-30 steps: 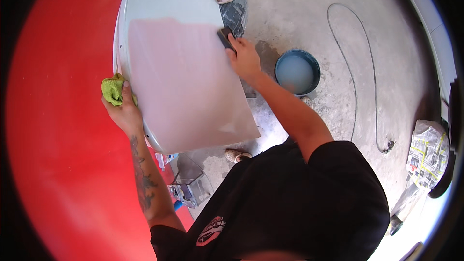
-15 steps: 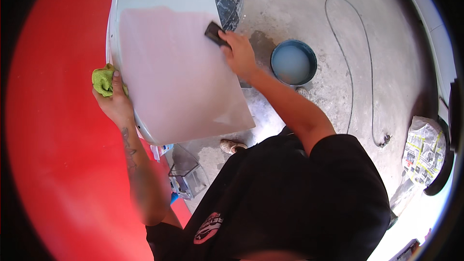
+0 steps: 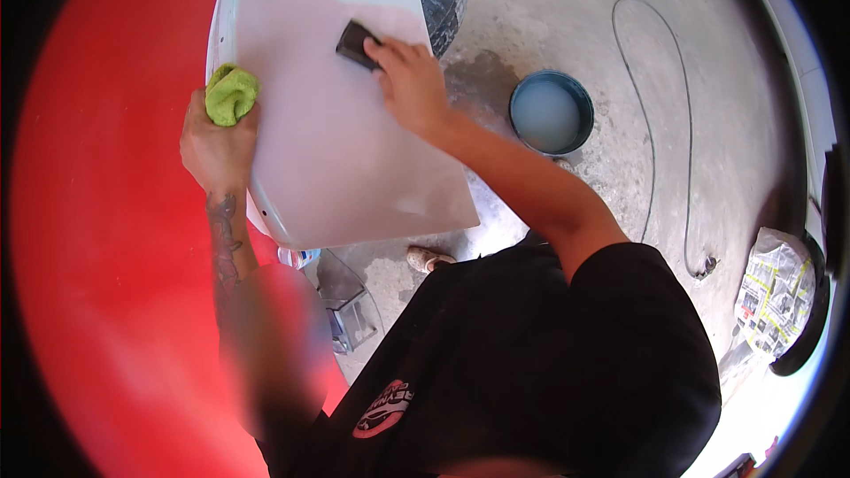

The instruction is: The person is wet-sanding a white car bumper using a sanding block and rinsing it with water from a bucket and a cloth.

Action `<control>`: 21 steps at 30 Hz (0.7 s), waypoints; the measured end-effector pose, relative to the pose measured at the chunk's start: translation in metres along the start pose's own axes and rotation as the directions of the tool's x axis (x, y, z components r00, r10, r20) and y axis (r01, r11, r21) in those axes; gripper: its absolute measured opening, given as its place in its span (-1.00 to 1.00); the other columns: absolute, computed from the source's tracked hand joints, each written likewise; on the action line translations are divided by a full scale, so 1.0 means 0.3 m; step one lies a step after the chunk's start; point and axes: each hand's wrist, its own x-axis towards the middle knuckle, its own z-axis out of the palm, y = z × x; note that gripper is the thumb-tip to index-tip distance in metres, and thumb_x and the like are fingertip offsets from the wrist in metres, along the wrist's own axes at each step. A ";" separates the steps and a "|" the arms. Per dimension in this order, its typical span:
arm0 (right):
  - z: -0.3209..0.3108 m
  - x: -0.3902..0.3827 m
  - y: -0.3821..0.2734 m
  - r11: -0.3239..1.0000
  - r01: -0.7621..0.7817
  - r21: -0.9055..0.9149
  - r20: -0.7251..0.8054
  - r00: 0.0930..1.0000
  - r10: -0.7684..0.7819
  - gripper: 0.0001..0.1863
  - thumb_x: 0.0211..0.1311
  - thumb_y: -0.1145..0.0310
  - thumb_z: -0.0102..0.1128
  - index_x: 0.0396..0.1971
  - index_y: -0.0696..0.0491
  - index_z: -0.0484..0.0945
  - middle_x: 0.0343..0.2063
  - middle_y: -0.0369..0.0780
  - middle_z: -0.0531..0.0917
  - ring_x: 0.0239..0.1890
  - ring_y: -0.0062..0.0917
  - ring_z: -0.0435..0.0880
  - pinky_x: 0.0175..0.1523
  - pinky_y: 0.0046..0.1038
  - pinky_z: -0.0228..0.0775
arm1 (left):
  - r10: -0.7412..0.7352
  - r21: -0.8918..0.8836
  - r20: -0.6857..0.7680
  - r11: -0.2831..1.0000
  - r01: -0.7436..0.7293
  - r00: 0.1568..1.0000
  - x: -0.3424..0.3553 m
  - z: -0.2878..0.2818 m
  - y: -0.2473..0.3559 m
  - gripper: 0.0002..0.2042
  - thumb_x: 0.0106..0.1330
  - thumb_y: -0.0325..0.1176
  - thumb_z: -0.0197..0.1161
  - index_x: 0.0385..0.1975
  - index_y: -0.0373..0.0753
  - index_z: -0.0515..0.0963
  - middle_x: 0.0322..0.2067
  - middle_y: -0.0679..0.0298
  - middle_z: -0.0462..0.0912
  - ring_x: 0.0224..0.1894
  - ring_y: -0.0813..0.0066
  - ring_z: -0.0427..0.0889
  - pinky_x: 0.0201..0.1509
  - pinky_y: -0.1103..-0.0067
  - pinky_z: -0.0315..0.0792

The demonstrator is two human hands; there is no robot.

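Observation:
A large panel [image 3: 354, 168], pale at its far end and pinkish-grey over the rest, lies in front of me. My right hand [image 3: 409, 80] grips a dark sanding block [image 3: 356, 44] by its right end, and the block rests on the pinkish area near its far edge. At the panel's left edge my left hand [image 3: 221, 137] is closed round a crumpled green cloth [image 3: 232, 95]. That cloth sticks up above the fingers, over the panel's rim. Whatever lies under the block is hidden.
Right of the panel, a dark bucket [image 3: 551, 112] of cloudy liquid stands on the concrete floor. A thin cable [image 3: 689, 150] loops farther right. Newspaper-like sheeting [image 3: 775, 292] covers something at the far right. A glossy red surface [image 3: 115, 212] fills the left side.
My right hand has slid the sanding block left and slightly away across the panel. My left hand has moved farther along the left edge with the cloth, now turned upward.

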 end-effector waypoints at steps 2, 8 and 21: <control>-0.026 -0.221 -0.128 0.992 0.114 0.061 0.128 0.984 -0.121 -0.40 0.09 0.54 0.32 0.21 -0.05 0.58 0.17 -0.16 0.57 0.04 -0.14 0.55 0.11 -0.12 0.39 | 0.015 0.109 0.021 0.994 -0.017 1.000 0.062 -0.007 -0.006 -0.68 0.02 -0.18 0.50 -0.29 -0.15 0.59 -0.37 0.17 0.74 -0.28 0.04 0.74 -0.17 0.25 0.61; -0.037 -0.272 -0.183 0.938 0.340 0.072 0.137 0.928 -0.347 -0.46 0.07 0.47 0.29 0.14 -0.13 0.64 0.15 -0.24 0.57 0.07 -0.26 0.53 0.14 -0.14 0.35 | 0.018 0.019 0.022 1.000 -0.018 1.000 0.183 0.057 0.005 -0.64 0.03 -0.14 0.49 -0.18 -0.11 0.65 -0.36 0.16 0.77 -0.27 0.05 0.76 -0.13 0.24 0.61; -0.015 -0.266 -0.210 0.941 0.321 0.103 0.110 0.937 -0.331 -0.34 0.01 0.51 0.31 0.23 -0.11 0.60 0.20 -0.21 0.57 0.02 -0.24 0.55 0.08 -0.16 0.36 | -0.362 -0.642 -0.052 0.726 0.246 0.931 -0.380 -0.009 -0.156 -0.51 0.39 -0.36 0.39 0.21 -0.41 0.36 0.04 0.09 0.59 0.04 0.37 0.59 0.16 0.45 0.48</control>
